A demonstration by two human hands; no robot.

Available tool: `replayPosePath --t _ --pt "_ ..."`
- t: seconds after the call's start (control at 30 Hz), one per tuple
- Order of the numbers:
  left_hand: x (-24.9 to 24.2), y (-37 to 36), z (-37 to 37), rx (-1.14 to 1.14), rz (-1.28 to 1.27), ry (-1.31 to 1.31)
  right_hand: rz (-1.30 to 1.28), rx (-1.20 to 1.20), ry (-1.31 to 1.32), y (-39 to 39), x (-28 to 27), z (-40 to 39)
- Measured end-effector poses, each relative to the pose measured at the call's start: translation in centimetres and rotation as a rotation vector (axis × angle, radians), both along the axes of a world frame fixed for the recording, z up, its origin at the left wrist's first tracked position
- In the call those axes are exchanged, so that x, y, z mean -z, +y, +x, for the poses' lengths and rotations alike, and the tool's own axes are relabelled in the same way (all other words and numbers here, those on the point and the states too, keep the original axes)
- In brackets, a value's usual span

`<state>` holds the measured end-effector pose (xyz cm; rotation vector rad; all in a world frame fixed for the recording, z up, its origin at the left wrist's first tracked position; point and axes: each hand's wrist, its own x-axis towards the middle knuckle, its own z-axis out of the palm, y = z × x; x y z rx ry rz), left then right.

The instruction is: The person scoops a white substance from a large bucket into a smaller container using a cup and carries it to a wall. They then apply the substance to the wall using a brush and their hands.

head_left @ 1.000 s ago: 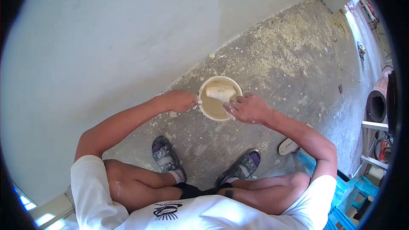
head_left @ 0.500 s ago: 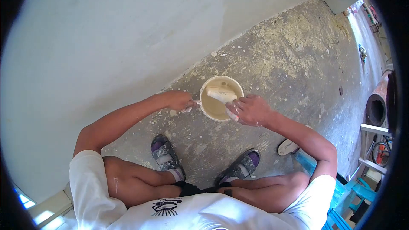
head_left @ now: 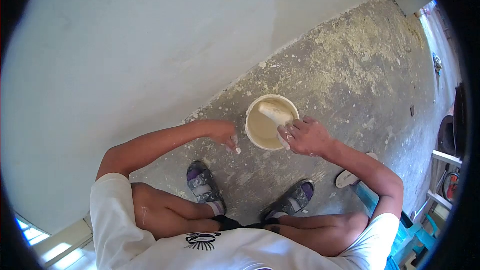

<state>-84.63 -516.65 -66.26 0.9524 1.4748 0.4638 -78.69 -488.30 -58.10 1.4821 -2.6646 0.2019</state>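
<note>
A round white bucket [head_left: 248,129] stands on the floor in front of me, with pale, creamy liquid inside. My right hand [head_left: 306,137] is closed at the bucket's right rim, gripping a paint roller [head_left: 276,113]. The roller's thick, pale head lies slanted across the bucket's opening, and its grip is hidden by my fingers. To the left of the bucket, my left hand [head_left: 225,135] hangs apart from the rim, fingers loosely bent downward and holding nothing. White smears coat the fingertips of both hands.
A pale wall [head_left: 150,45] rises at the left, meeting a paint-spattered concrete floor [head_left: 350,60]. My sandalled feet [head_left: 202,185] are below the bucket. A loose slipper [head_left: 347,177] and blue plastic furniture [head_left: 405,237] lie to the right.
My left hand has let go of the bucket's rim and moved down, away from it. The roller has tilted, still in my right hand. The view has shifted slightly.
</note>
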Motion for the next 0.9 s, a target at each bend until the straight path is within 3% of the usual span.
replayPosePath --t 0.13,0.33,0.4,0.43,0.5,0.53,0.6,0.67,0.73,0.9 --pt "-0.1 0.1 0.7 0.082 -0.061 0.134 0.026 -0.007 0.007 0.3 -0.9 -0.2" --pt "-0.6 -0.2 1.0 0.108 -0.171 0.213 -0.232 0.230 -0.062 1.0 -2.8 -0.1" --pt "-1.3 -0.3 0.9 0.110 -0.205 0.283 -0.408 0.535 -0.322 1.6 -2.6 0.1" --pt "-1.6 -0.3 0.8 0.118 -0.234 0.320 -0.412 0.533 -0.304 1.7 -2.6 0.1" --pt "-2.2 -1.2 0.2 0.059 -0.234 0.264 -0.764 0.799 -0.619 2.1 -2.5 0.9" --pt "-2.1 -1.6 0.2 0.008 -0.228 0.188 -0.758 0.828 -0.610 2.2 -2.5 1.3" --pt "-0.9 -2.6 0.0 0.005 -0.193 0.241 -0.822 0.843 -0.670 2.5 -2.5 2.0" --pt "-2.8 -1.4 -0.3 0.057 -0.342 0.337 -0.854 0.856 -0.745 2.9 -2.8 2.5" --pt "-2.3 -2.4 -0.4 0.034 -0.279 0.406 -0.934 0.836 -0.788 2.9 -2.5 2.3" --pt "-0.8 -2.4 -0.6 0.163 -0.298 0.402 -0.956 0.787 -0.724 3.4 -2.7 1.7"
